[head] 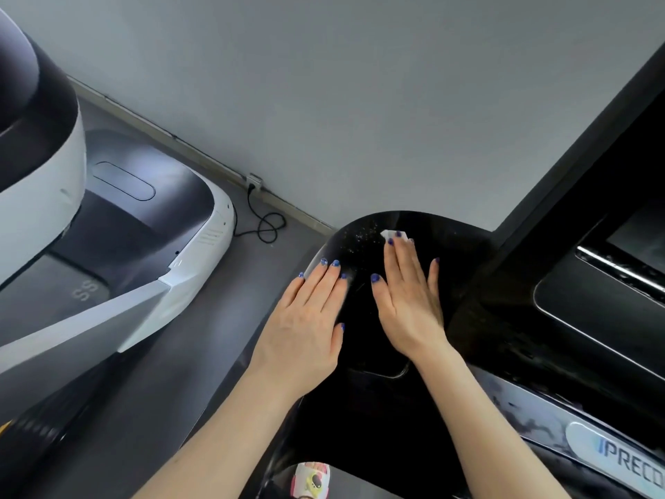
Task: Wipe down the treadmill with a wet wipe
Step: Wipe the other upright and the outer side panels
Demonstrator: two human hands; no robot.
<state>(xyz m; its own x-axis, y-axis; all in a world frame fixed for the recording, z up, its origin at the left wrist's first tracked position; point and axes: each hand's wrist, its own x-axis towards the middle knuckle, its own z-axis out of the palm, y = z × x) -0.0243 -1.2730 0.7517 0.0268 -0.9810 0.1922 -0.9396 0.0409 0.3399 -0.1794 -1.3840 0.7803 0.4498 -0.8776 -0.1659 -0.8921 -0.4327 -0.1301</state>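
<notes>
left hand [306, 318] lies flat, fingers straight and spread. right hand [408, 300] presses flat too, fingers extended forward.

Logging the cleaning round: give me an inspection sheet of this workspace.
Surface: glossy black treadmill shroud, specks near its far edge.
Job's things: white wet wipe under the right fingertips.
Clutter: nothing seen.
Grippers: left hand flat on the shroud's edge; right hand flat, pressing the wipe.
Cables: black cord looped on the floor, from a wall socket.
Surroundings: white machine beside; grey wall.
</notes>
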